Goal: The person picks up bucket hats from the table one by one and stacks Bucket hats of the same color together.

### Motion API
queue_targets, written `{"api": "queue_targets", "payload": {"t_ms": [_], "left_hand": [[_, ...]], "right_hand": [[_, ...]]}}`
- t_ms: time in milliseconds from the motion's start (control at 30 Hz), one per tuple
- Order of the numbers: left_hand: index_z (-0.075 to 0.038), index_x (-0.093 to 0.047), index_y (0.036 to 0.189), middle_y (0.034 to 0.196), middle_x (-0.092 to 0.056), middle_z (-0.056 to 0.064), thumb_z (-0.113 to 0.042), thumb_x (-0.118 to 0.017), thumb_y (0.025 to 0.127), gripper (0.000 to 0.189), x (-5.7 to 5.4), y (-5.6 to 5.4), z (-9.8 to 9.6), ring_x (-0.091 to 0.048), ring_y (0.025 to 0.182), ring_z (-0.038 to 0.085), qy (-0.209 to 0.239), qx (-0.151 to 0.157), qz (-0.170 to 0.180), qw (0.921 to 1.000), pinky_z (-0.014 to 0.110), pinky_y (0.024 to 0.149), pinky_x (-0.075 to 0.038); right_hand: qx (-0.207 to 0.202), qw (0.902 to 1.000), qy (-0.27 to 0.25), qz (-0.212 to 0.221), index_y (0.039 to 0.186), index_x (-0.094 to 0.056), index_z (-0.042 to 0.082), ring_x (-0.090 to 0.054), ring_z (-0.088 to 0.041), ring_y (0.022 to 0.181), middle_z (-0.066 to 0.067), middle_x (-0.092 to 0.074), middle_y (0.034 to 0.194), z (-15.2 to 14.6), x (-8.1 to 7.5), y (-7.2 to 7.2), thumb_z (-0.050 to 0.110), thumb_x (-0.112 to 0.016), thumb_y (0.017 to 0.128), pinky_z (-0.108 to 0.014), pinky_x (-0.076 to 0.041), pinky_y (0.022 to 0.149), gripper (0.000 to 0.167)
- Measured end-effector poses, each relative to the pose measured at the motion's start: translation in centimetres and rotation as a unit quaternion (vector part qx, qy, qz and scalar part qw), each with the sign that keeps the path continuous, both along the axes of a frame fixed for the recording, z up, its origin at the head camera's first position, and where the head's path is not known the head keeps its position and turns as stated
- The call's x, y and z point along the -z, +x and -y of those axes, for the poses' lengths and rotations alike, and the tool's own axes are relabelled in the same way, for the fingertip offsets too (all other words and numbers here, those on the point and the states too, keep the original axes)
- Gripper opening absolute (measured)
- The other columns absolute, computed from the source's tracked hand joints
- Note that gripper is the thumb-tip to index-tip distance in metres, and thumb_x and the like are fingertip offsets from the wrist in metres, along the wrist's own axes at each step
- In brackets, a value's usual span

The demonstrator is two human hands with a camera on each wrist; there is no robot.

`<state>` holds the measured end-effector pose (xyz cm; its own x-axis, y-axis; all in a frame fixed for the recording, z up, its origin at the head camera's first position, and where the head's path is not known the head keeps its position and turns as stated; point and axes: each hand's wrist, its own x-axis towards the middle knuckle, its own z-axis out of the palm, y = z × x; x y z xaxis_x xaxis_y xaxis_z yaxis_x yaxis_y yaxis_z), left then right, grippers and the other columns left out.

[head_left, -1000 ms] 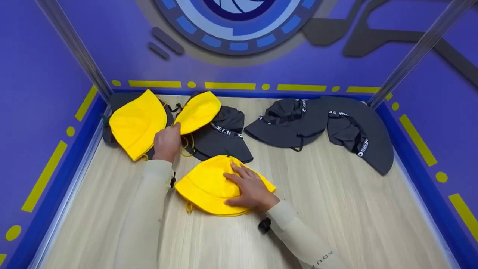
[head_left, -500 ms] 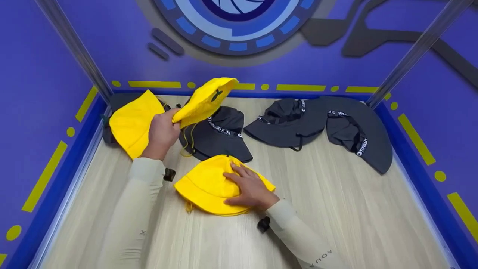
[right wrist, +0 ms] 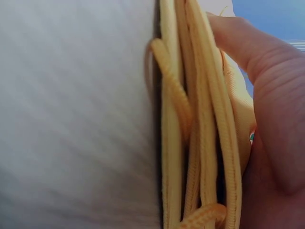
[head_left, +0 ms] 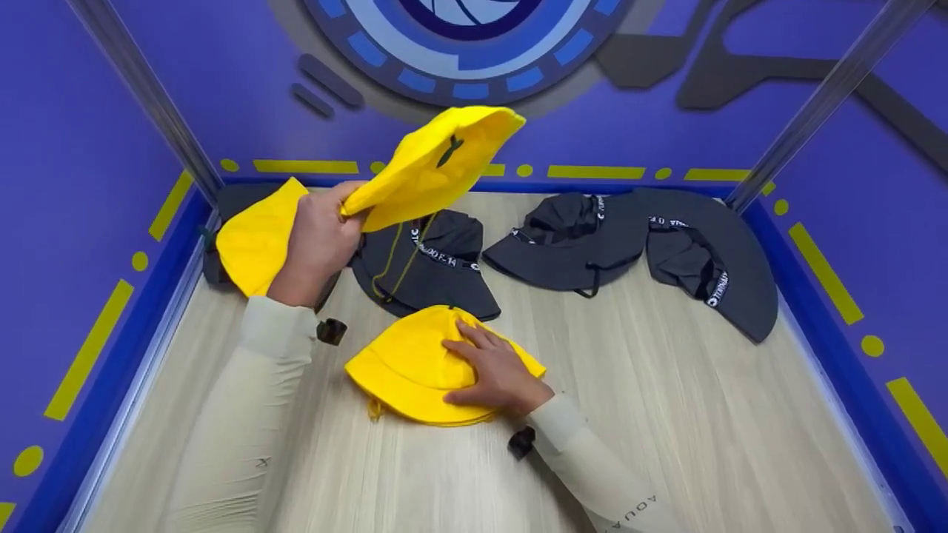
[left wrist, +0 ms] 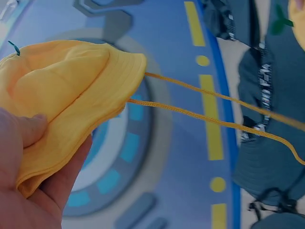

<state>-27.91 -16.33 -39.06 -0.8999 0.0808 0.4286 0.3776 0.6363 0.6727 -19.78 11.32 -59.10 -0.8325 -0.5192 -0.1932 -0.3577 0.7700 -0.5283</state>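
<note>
1. Head view, change: the left hand [head_left: 322, 229] has raised the held hat [head_left: 444, 166] from over the middle dark hat [head_left: 452, 285] to a higher place before the back wall [head_left: 666, 141]; its green leaf [head_left: 449, 151] now shows. The yellow pile [head_left: 404, 363] lies where it did. Judged effect: the held hat is free of the dark group and can be handled alone; work on it appears unfinished.

2. Head view, hands: the left grasps the held hat by its brim. The right hand [head_left: 500, 374] rests on the yellow pile with fingers spread, apparently steadying it on the desk [head_left: 666, 444].

3. Head view, remainder: the far-left hat [head_left: 255, 237], yellow, lies over dark cloth. Two dark hats [head_left: 666, 252] lie at right, wide-brimmed, soft crowns crumpled, lettered bands.

4. Left wrist view: thumb above, fingers beneath the brim: a pinching grip. Held hat: matte cloth, pliable, seamed where crown meets brim. Its cord [left wrist: 190, 87] trails in two lengths, braided.

5. Right wrist view: several brim edges, stitched and ribbed, stacked in layers; cord loops protrude. The thumb lies against the outermost. Fingertips not visible here.
</note>
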Motion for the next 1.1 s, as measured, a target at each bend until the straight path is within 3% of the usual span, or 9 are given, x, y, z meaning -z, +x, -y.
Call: {"api": "queue_targets", "payload": {"t_ms": [167, 333, 567, 667, 733, 800, 900, 1000, 1100], "left_hand": [[-0.01, -0.076, 0.113, 0.099, -0.078, 0.01, -0.02, -0.071, 0.098, 0.019, -1.8, 0.8, -0.7, -0.067, 0.078, 0.023, 0.02, 0.027, -0.029, 0.999, 0.031, 0.071, -0.051], [-0.009, -0.077, 0.113, 0.097, -0.078, 0.009, -0.018, -0.073, 0.096, 0.02, -2.9, 1.8, -1.4, -0.069, 0.079, 0.019, 0.039, 0.049, -0.057, 0.9964, 0.021, 0.072, -0.052], [-0.007, -0.078, 0.111, 0.095, -0.078, 0.008, -0.019, -0.076, 0.094, 0.021, -4.3, 3.2, -1.7, -0.066, 0.078, 0.014, 0.092, 0.083, -0.068, 0.9899, 0.02, 0.073, -0.055], [-0.008, -0.078, 0.111, 0.096, -0.077, 0.006, -0.021, -0.076, 0.094, 0.022, -5.2, 4.0, -1.7, -0.067, 0.08, 0.013, 0.108, 0.096, -0.064, 0.9874, 0.022, 0.074, -0.057], [-0.009, -0.078, 0.112, 0.097, -0.078, 0.005, -0.021, -0.076, 0.094, 0.022, -5.7, 4.6, -1.8, -0.068, 0.082, 0.013, 0.113, 0.103, -0.059, 0.9865, 0.022, 0.075, -0.058], [-0.009, -0.078, 0.113, 0.099, -0.078, 0.004, -0.02, -0.076, 0.094, 0.022, -6.1, 5.1, -2.0, -0.07, 0.084, 0.013, 0.117, 0.115, -0.055, 0.9849, 0.023, 0.075, -0.059], [-0.01, -0.078, 0.114, 0.102, -0.079, 0.003, -0.018, -0.075, 0.094, 0.021, -6.2, 5.9, -2.2, -0.071, 0.086, 0.013, 0.119, 0.133, -0.047, 0.9828, 0.024, 0.076, -0.059], [-0.01, -0.078, 0.114, 0.103, -0.079, 0.002, -0.016, -0.074, 0.095, 0.02, -6.2, 6.6, -2.2, -0.071, 0.086, 0.015, 0.121, 0.15, -0.03, 0.9807, 0.025, 0.076, -0.059], [-0.01, -0.078, 0.113, 0.102, -0.079, 0.001, -0.015, -0.074, 0.095, 0.019, -6.2, 7.2, -1.9, -0.07, 0.084, 0.016, 0.117, 0.168, -0.011, 0.9788, 0.026, 0.075, -0.057]], "right_hand": [[0.011, 0.9998, -0.009, 0.012, 0.155, -0.042, 0.042, -0.016, -0.028, 0.159, 0.01, -0.012, 0.173, -0.1, 0.0, 0.0, 0.066, -0.076, 0.079, -0.06, -0.022, 0.125, 0.087], [0.026, 0.9984, -0.039, 0.032, 0.151, -0.048, 0.041, -0.019, -0.026, 0.159, 0.013, -0.017, 0.172, -0.3, 0.0, -0.2, 0.062, -0.079, 0.079, -0.058, -0.024, 0.125, 0.081], [0.029, 0.9849, -0.165, 0.044, 0.144, -0.059, 0.022, -0.031, -0.029, 0.154, 0.001, -0.033, 0.167, -2.7, -1.6, -1.7, 0.042, -0.078, 0.09, -0.053, -0.027, 0.126, 0.06], [0.06, 0.967, -0.242, 0.053, 0.137, -0.063, 0.009, -0.05, -0.034, 0.141, -0.011, -0.053, 0.153, -4.3, -5.0, -2.6, 0.026, -0.074, 0.095, -0.052, -0.039, 0.119, 0.047], [0.094, 0.9539, -0.282, 0.041, 0.13, -0.066, 0.001, -0.063, -0.033, 0.125, -0.018, -0.064, 0.138, -5.8, -6.8, -3.5, 0.016, -0.071, 0.097, -0.044, -0.051, 0.108, 0.036], [0.123, 0.9415, -0.313, 0.017, 0.123, -0.068, -0.005, -0.069, -0.029, 0.108, -0.024, -0.07, 0.123, -7.6, -8.3, -4.4, 0.008, -0.068, 0.098, -0.034, -0.057, 0.096, 0.028], [0.157, 0.9202, -0.356, -0.043, 0.117, -0.07, -0.005, -0.068, -0.013, 0.093, -0.019, -0.072, 0.113, -10.5, -9.1, -5.9, 0.006, -0.069, 0.097, -0.021, -0.056, 0.083, 0.022], [0.139, 0.8834, -0.442, -0.068, 0.125, -0.065, -0.004, -0.067, -0.016, 0.104, -0.018, -0.068, 0.121, -13.1, -11.3, -6.5, 0.001, -0.07, 0.095, -0.024, -0.056, 0.09, 0.032], [0.085, 0.831, -0.547, -0.054, 0.143, -0.05, 0.0, -0.055, -0.032, 0.127, -0.02, -0.058, 0.14, -14.8, -14.4, -6.4, 0.0, -0.076, 0.089, -0.036, -0.05, 0.107, 0.059]]}}
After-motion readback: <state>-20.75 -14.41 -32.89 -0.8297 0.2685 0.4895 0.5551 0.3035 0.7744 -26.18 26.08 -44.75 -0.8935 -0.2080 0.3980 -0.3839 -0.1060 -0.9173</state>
